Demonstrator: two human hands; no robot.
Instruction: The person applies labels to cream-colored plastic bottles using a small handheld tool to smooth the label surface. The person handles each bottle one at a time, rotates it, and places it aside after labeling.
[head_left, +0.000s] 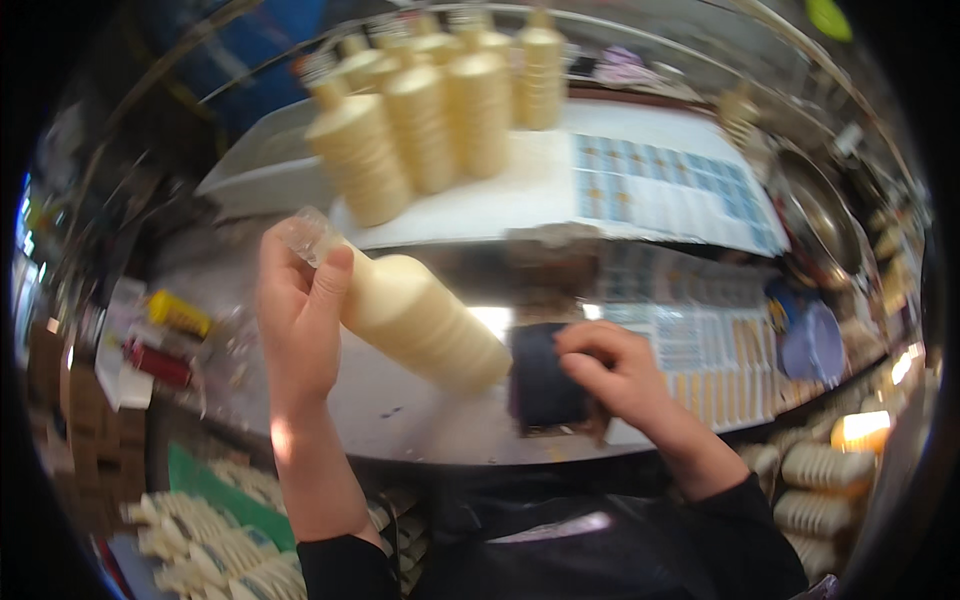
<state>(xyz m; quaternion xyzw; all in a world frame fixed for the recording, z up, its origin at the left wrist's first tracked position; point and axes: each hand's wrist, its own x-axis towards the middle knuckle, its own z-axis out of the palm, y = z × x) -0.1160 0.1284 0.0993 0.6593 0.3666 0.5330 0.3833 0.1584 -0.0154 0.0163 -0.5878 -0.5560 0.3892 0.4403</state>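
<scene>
My left hand (305,300) is closed around the clear-capped neck of a cream plastic bottle (425,320). The bottle is tilted, its base pointing down to the right, close to a dark cloth-like pad (545,380). My right hand (615,365) has its fingers curled at the upper right edge of that pad, seemingly gripping it; the fingertips are partly hidden. Just right of this hand lie sheets of blue-and-white labels (700,350).
Several capped cream bottles (480,115) stand on a raised white board (540,190) with another label sheet (660,190). A metal bowl (815,205) and purple container (812,340) sit at right. Yellow (178,313) and red (160,362) items lie left. More bottles (215,535) are stacked below the table.
</scene>
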